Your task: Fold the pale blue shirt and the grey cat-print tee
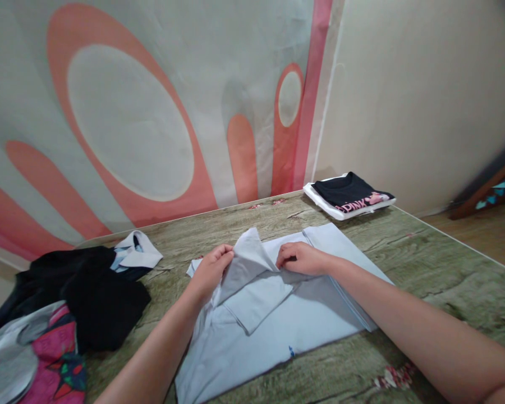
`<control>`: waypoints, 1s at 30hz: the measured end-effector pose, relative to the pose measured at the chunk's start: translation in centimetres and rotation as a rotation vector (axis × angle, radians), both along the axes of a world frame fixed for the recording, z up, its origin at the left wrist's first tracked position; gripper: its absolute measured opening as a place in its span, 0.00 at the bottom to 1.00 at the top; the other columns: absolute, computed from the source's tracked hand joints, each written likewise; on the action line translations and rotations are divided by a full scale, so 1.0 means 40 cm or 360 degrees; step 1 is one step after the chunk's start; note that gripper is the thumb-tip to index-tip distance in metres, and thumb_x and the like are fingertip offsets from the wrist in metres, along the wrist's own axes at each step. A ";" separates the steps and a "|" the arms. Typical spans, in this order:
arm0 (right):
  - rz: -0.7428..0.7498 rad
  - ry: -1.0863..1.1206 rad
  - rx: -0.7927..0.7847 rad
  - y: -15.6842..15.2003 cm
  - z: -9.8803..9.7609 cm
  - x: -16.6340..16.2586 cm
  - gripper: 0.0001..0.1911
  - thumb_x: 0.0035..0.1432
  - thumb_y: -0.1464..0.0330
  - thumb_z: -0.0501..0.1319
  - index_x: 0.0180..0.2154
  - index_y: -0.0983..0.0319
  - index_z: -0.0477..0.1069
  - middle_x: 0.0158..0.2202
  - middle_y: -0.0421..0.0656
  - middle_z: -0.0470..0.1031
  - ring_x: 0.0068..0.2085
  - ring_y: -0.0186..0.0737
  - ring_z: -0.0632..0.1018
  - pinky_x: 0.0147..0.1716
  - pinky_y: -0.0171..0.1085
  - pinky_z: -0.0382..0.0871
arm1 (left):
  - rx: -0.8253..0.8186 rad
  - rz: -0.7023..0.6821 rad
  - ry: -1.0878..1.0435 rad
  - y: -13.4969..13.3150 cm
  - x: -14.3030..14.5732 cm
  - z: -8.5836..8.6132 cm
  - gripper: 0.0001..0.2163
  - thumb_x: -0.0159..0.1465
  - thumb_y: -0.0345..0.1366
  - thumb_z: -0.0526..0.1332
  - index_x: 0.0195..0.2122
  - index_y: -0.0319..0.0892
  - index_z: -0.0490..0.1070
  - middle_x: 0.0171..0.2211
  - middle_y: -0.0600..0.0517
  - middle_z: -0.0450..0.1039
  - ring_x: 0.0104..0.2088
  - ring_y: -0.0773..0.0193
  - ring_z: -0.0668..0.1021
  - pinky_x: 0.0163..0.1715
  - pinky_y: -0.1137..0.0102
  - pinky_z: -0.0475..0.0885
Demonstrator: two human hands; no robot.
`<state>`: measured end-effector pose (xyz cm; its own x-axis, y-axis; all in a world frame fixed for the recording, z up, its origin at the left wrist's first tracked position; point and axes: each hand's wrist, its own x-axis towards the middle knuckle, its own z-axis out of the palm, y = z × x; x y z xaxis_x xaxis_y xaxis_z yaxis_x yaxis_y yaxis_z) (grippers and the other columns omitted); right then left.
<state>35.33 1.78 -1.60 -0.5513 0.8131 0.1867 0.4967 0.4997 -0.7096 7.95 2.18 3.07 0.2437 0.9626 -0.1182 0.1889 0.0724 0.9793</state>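
Pale blue-grey cloth garment lies part-folded on the wood-print table, mid-front; L hand is pinched on its raised flap, R hand closed on the flap's other edge. Prob. best to keep both grips level, pull taut, smooth creases. Further out: crumpled black garment w/ white collar at L, prob. limits spreading there; pink patterned cloth nr it; folded black pink-print tee far R.
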 end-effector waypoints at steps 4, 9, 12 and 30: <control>-0.0020 0.0007 0.0036 0.001 -0.004 -0.001 0.16 0.50 0.79 0.57 0.33 0.60 0.80 0.33 0.40 0.78 0.37 0.37 0.77 0.41 0.34 0.68 | -0.0221 0.0033 -0.0219 0.021 -0.010 -0.037 0.12 0.53 0.44 0.65 0.32 0.41 0.70 0.24 0.56 0.70 0.24 0.67 0.71 0.25 0.75 0.64; -0.0016 -0.0010 0.0019 0.001 -0.005 -0.002 0.16 0.50 0.79 0.57 0.33 0.60 0.81 0.33 0.40 0.78 0.37 0.37 0.76 0.41 0.34 0.68 | -0.0325 -0.0054 -0.0287 0.012 -0.001 -0.042 0.18 0.50 0.45 0.71 0.35 0.40 0.70 0.27 0.53 0.74 0.27 0.65 0.75 0.28 0.73 0.67; -0.0016 -0.0019 0.0005 0.001 -0.002 -0.003 0.15 0.50 0.79 0.57 0.33 0.60 0.81 0.33 0.40 0.77 0.36 0.37 0.76 0.41 0.34 0.68 | -0.0246 -0.0176 -0.0290 0.002 -0.002 -0.018 0.18 0.51 0.44 0.72 0.35 0.40 0.69 0.29 0.55 0.74 0.27 0.68 0.74 0.29 0.75 0.66; 0.0075 0.0051 0.0023 0.008 -0.011 0.003 0.17 0.49 0.80 0.56 0.35 0.60 0.81 0.34 0.41 0.78 0.37 0.37 0.77 0.41 0.35 0.68 | 0.0358 -0.0947 0.1173 -0.034 -0.009 0.020 0.11 0.60 0.41 0.60 0.37 0.40 0.75 0.32 0.52 0.75 0.33 0.62 0.75 0.32 0.72 0.65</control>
<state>35.44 2.09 -2.04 -0.5823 0.7836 0.2167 0.4495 0.5323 -0.7173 7.59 0.83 3.89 0.6363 0.7246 -0.2646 0.7052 -0.4075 0.5802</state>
